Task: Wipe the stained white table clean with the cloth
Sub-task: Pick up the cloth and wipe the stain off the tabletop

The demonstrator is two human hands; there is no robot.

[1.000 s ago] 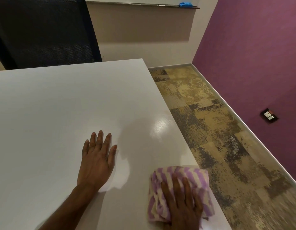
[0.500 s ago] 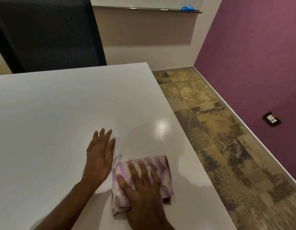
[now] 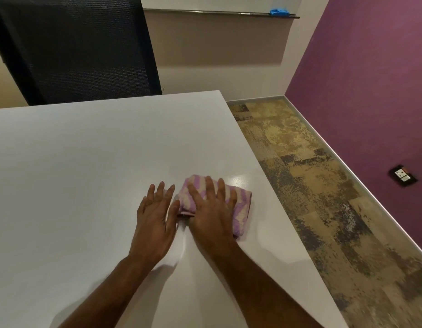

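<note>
Cloth [image 3: 238,204]: one, striped terry, folded | my right hand [image 3: 212,216] flat on it | left hand [image 3: 155,223] flat, fingers spread on glossy table [image 3: 86,162]

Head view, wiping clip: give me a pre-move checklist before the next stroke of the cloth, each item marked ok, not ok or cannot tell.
1. Right hand flat on top of the striped cloth: ok.
2. Cloth lying fully on the white table, short of its right edge: ok.
3. Left hand flat on the table beside the cloth, bracing: ok.
4. Left hand clear of a leftward stroke: not ok; it sits right against the cloth.
5. Tabletop ahead free of objects: ok.
6. Stains remaining on the surface: cannot tell; none stands out in this view.
</note>
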